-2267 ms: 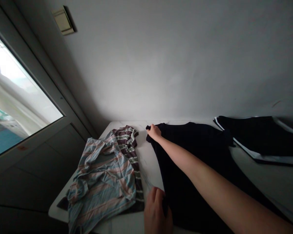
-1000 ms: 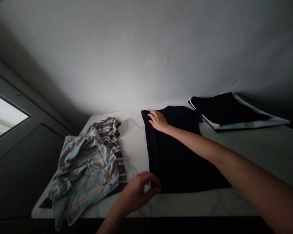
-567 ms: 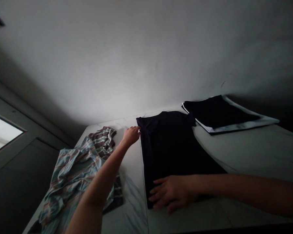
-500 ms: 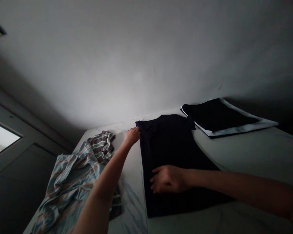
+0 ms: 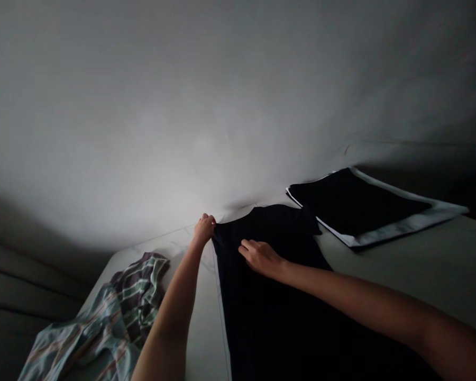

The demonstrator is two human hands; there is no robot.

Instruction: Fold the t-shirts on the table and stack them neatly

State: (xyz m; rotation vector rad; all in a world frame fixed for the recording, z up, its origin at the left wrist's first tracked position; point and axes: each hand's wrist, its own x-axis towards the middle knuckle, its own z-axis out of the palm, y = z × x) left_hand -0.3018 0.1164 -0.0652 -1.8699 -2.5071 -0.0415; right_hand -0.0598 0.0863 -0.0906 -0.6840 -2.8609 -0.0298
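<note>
A dark T-shirt (image 5: 269, 307) lies spread on the table, its collar end toward the wall and its lower part running past the bottom of the view. At its far left corner, by the sleeve, my left hand (image 5: 204, 228) is closed on the cloth and lifts it slightly. My right hand (image 5: 259, 257) is over the upper part of the shirt, fingers pinched together on the fabric. Dark cloth and dim light hide how much of it lies between those fingertips.
Left of the shirt lie a crumpled brown-and-green plaid garment (image 5: 143, 291) and a light blue striped garment (image 5: 83, 338). A flat stack of folded black and white clothes (image 5: 357, 203) rests at the right, near the wall (image 5: 206, 106). The pale table (image 5: 412, 264) meets that wall.
My right hand has moved up the shirt toward the collar end, and its fingers have closed into a pinch. My left hand stays at the sleeve corner. The view has shifted.
</note>
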